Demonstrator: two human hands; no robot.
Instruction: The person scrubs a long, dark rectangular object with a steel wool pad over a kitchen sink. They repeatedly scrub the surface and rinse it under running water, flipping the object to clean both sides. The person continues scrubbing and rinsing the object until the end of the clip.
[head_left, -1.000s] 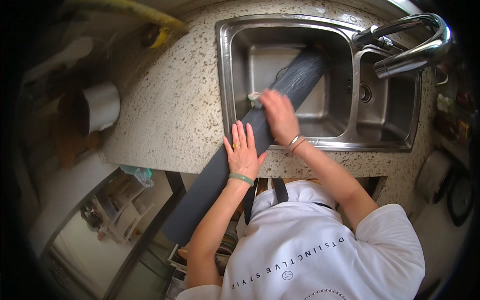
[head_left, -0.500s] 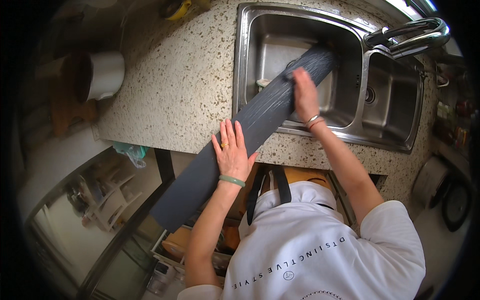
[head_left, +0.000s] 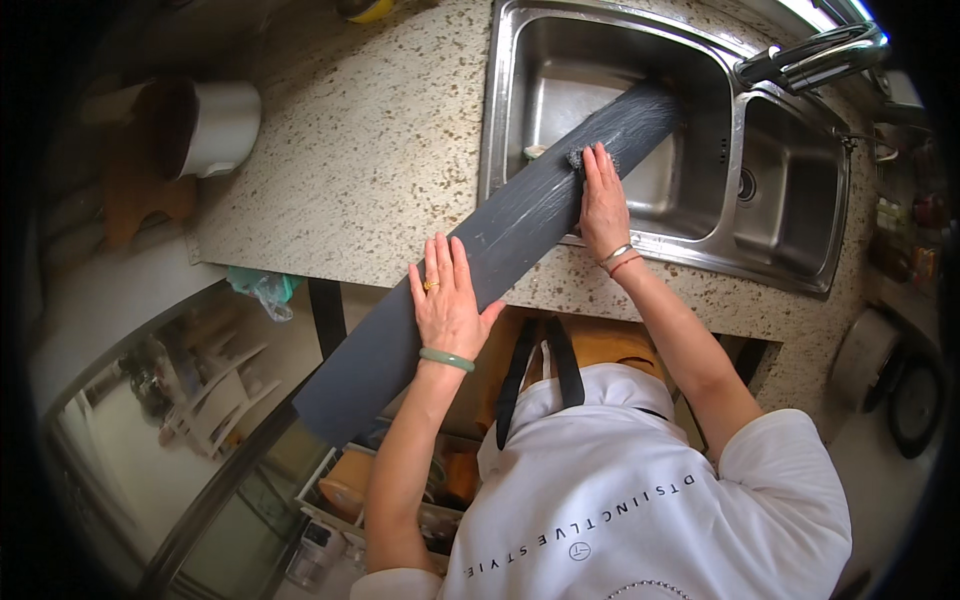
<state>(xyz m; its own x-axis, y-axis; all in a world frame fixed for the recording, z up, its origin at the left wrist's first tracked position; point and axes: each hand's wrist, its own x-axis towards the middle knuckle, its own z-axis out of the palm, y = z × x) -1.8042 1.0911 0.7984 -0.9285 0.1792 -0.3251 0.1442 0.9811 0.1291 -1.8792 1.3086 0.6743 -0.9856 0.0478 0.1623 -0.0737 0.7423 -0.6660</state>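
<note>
A long dark grey panel (head_left: 380,350) lies slantwise, its far end down in the large sink basin (head_left: 690,170) and its near end jutting out past the counter's front edge. Wet, whitish streaks cover its upper half. My left hand (head_left: 447,305), with a green bangle and a ring, rests flat on the panel's middle, fingers spread. Farther up, my right hand (head_left: 604,205) presses a grey, wiry scouring pad (head_left: 577,158) against the panel; the fingers partly hide the pad.
A smaller basin (head_left: 780,190) with a drain adjoins on the right, with a chrome faucet (head_left: 815,62) behind it. Speckled counter (head_left: 350,170) stretches left to a white pot (head_left: 222,128). Below my left arm is an open drawer (head_left: 340,480) holding things. A green plastic bag (head_left: 268,290) hangs at the counter's edge.
My right hand has shifted slightly down along the panel, and the scouring pad shows more plainly. My left hand stays on the panel. The whole view has shifted a little.
</note>
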